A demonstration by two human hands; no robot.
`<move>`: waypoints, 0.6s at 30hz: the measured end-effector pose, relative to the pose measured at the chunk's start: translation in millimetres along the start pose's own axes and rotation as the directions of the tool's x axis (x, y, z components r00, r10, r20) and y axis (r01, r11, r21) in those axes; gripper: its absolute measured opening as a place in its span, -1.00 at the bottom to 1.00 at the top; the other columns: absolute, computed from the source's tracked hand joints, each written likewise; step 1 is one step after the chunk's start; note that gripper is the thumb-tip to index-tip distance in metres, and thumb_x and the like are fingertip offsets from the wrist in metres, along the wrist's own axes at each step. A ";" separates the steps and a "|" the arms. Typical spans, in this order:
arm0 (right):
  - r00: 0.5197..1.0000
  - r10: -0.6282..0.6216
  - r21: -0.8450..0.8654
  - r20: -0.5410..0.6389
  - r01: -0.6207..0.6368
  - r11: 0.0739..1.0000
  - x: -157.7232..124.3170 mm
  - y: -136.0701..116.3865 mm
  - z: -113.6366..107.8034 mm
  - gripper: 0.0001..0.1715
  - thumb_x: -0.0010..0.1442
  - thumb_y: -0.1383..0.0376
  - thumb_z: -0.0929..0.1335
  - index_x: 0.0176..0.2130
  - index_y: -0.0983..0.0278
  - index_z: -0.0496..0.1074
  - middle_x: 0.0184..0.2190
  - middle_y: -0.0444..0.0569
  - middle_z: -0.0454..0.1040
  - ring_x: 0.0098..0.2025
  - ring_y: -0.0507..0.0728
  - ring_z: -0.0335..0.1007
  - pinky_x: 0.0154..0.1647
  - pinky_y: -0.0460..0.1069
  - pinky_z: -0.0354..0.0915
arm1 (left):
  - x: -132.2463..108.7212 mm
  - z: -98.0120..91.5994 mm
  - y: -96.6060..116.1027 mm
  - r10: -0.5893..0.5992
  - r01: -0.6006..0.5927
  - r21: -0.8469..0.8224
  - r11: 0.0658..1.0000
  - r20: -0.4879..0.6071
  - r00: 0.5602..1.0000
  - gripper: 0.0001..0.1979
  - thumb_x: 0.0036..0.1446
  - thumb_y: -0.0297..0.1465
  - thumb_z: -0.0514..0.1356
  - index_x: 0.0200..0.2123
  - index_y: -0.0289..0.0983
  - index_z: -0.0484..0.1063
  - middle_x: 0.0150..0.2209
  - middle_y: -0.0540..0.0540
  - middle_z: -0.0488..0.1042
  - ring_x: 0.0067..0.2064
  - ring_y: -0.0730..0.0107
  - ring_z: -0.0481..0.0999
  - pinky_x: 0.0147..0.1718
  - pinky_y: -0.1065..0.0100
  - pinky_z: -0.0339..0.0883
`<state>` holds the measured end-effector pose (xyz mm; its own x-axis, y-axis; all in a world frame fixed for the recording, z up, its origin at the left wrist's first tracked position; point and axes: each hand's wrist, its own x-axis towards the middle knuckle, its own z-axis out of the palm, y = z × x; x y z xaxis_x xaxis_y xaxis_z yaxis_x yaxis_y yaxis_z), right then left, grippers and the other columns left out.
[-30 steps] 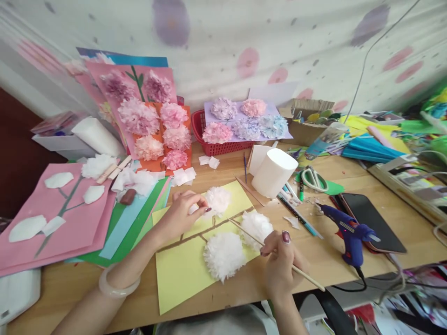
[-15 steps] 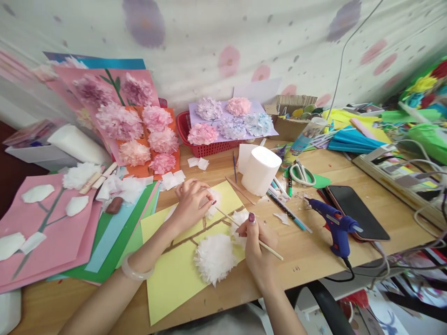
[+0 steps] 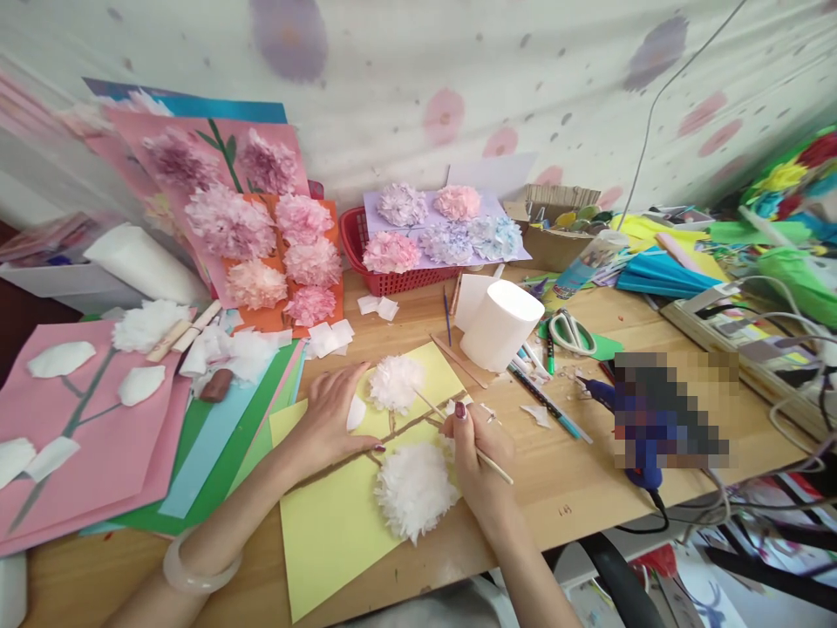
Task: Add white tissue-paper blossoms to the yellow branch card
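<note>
A yellow paper sheet [image 3: 333,523] with a brown branch lies on the wooden table [image 3: 588,488]. Two white tissue flowers show on it: one at the top [image 3: 394,382], a bigger one lower down [image 3: 413,487]. My left hand [image 3: 330,417] rests flat on the sheet just left of the top flower, fingers spread, beside a small white petal [image 3: 356,412]. My right hand [image 3: 476,453] is closed round a thin wooden stick [image 3: 458,432] whose tip points at the top flower. This hand hides a third flower.
A white cylinder [image 3: 500,324] stands behind the sheet, with scissors [image 3: 570,333] and pens to its right. A glue gun [image 3: 644,436], partly blurred, stands at right with its cord. Coloured papers [image 3: 98,419] lie at left. Flower cards and a red basket [image 3: 392,277] are at the back.
My left hand let go of the top flower and now lies flat beside it. My right hand with the stick stayed by the branch. The view shifted slightly.
</note>
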<state>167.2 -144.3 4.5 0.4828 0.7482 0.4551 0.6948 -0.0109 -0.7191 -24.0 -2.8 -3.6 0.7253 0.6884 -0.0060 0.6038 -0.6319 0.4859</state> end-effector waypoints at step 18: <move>0.916 0.288 0.225 -0.280 -0.229 0.947 -4.5 1.1 -0.3 -0.28 0.39 -0.03 0.16 -0.68 0.23 0.28 -0.71 -0.13 0.29 -0.63 0.01 0.20 -0.55 -0.05 0.13 | 14.0 3.6 -11.8 0.047 -0.046 -0.016 0.999 0.071 0.996 0.12 -0.18 -0.02 0.44 0.38 -0.12 -0.02 0.34 -0.34 0.22 0.37 -0.19 0.15 0.32 -0.27 -0.30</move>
<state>166.0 -147.8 1.9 0.7913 0.4967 0.3565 0.4273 -0.0323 -0.9035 -19.8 13.0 -12.6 0.7745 0.6310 -0.0455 0.5647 -0.6571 0.4994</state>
